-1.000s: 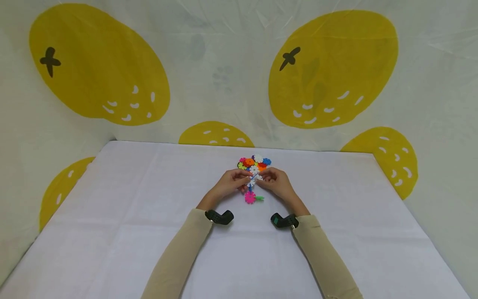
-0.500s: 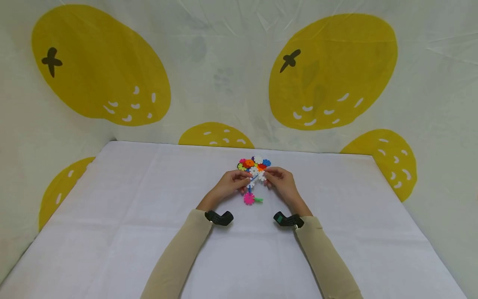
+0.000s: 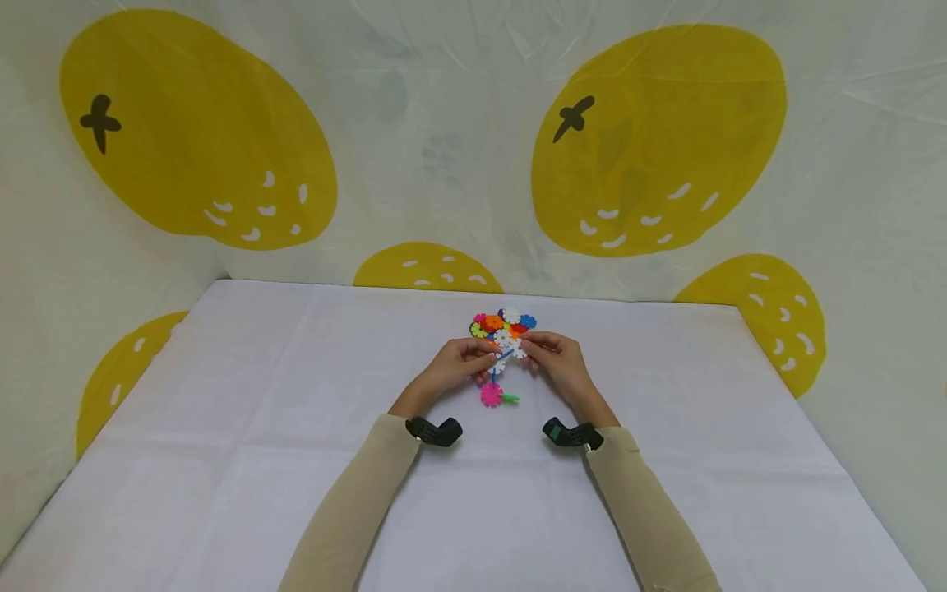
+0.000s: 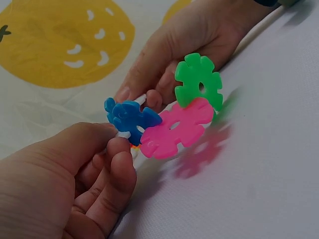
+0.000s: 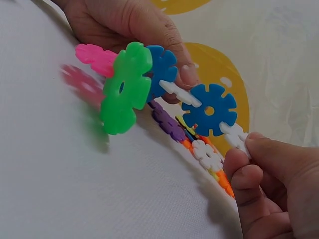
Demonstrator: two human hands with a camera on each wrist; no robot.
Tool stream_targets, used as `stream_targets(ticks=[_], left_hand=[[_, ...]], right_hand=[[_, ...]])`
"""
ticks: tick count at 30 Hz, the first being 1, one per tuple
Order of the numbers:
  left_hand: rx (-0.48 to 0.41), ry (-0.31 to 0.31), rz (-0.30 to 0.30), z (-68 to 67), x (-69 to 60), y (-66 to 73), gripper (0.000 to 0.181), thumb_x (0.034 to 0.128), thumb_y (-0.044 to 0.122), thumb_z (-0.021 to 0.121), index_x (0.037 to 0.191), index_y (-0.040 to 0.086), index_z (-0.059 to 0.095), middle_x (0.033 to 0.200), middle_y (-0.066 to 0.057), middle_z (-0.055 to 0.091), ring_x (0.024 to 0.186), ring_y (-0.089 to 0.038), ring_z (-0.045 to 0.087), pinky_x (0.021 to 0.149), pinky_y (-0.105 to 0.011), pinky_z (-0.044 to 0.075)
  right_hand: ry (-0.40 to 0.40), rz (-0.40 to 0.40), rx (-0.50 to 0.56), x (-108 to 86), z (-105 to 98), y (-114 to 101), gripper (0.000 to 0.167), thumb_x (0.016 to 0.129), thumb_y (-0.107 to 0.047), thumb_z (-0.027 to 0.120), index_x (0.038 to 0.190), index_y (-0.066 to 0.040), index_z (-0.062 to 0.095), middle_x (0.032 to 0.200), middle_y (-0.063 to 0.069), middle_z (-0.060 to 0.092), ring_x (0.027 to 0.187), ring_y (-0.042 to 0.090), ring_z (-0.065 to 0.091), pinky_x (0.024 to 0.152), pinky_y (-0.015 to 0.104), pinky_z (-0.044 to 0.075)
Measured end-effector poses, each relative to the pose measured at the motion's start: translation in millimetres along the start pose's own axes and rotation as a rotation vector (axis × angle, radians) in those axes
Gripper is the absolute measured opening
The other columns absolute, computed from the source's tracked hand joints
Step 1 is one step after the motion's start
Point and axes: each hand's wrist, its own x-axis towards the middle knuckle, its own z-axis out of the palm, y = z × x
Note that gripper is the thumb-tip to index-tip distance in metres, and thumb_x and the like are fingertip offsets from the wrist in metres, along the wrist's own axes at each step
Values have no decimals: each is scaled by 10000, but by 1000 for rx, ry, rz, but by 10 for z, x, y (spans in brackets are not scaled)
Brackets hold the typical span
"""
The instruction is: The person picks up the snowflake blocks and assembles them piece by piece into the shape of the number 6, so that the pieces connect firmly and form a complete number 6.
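Observation:
Between both hands hangs a linked chain of plastic snowflake discs, slotted into one another, above the white table. The left hand (image 3: 457, 365) pinches the chain with thumb and fingers at a white disc (image 5: 175, 92) beside a blue disc (image 4: 130, 122). At the other end, the right hand (image 3: 560, 367) pinches a white disc (image 5: 236, 137), whose edge is slotted into a second blue disc (image 5: 209, 109). A pink disc (image 4: 175, 128) and a green disc (image 4: 198, 80) dangle from the near end. Fingers hide parts of both white discs.
Just beyond the hands lies a pile of loose discs, among them an orange disc (image 3: 493, 323), a white disc (image 3: 510, 315) and a purple disc (image 5: 168, 123). A cloth with yellow fruit prints (image 3: 658, 140) stands behind the table (image 3: 222, 460).
The right hand has shifted slightly right, away from the left hand, and more of its white disc shows. The dangling pink and green discs have swung a little left. The left hand is nearly still.

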Motion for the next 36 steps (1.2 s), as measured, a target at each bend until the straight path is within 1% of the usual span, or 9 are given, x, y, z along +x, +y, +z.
stream_targets(ticks=[4, 9, 13, 18, 24, 28, 33, 36], left_hand=[[36, -12, 13, -5, -5, 6, 253, 953, 138, 638, 1156, -12, 659, 783, -36, 659, 669, -133, 600, 687, -229, 539], [56, -19, 21, -5, -9, 20, 253, 947, 116, 642, 1158, -20, 665, 794, -47, 670, 656, -128, 604, 687, -227, 543], [71, -21, 20, 3, -13, 34, 249, 943, 108, 646, 1156, -19, 667, 831, -62, 678, 657, -128, 605, 691, -224, 542], [83, -23, 10, 9, -18, 29, 232, 941, 103, 647, 1141, -12, 673, 864, -79, 684, 670, -134, 608, 695, -225, 543], [121, -27, 8, 15, -14, 15, 224, 946, 110, 642, 1138, 2, 684, 879, -79, 686, 687, -139, 611, 704, -224, 541], [129, -26, 3, 16, -17, 10, 228, 945, 113, 643, 1142, 6, 686, 874, -73, 685, 692, -139, 610, 708, -224, 541], [129, -19, 27, 22, -17, 10, 236, 946, 115, 642, 1146, -3, 682, 827, -66, 672, 677, -130, 596, 692, -210, 533], [112, -32, 47, 31, -16, 9, 251, 953, 129, 636, 1154, -17, 669, 823, -78, 667, 672, -130, 594, 687, -216, 532]], right_hand=[[-5, 4, -23, -12, -5, -17, 309, 929, -131, 671, 1178, 52, 654, 961, 40, 674, 684, 88, 612, 656, 165, 510], [-24, -13, -53, 1, -21, -21, 316, 924, -137, 677, 1176, 52, 660, 937, 33, 679, 673, 90, 611, 663, 165, 514], [-36, -8, -67, 13, -32, -18, 323, 922, -151, 680, 1182, 41, 663, 970, 44, 680, 685, 94, 619, 683, 168, 522], [-45, -4, -60, 16, -39, -9, 302, 916, -122, 685, 1168, 44, 670, 949, 28, 685, 674, 100, 621, 675, 174, 524], [-75, -25, -31, 7, -54, -5, 299, 916, -48, 667, 1170, 107, 640, 868, -19, 690, 648, 91, 609, 632, 177, 511], [-82, 5, -17, 9, -56, 3, 296, 921, -45, 659, 1176, 103, 635, 854, -29, 690, 648, 93, 612, 635, 177, 514], [-82, 26, -13, 23, -54, 18, 303, 923, -61, 661, 1182, 92, 635, 881, -6, 692, 657, 105, 609, 641, 180, 514], [-72, 28, -24, 17, -46, 17, 308, 933, -96, 657, 1191, 70, 641, 878, -8, 679, 663, 102, 593, 644, 176, 505]])
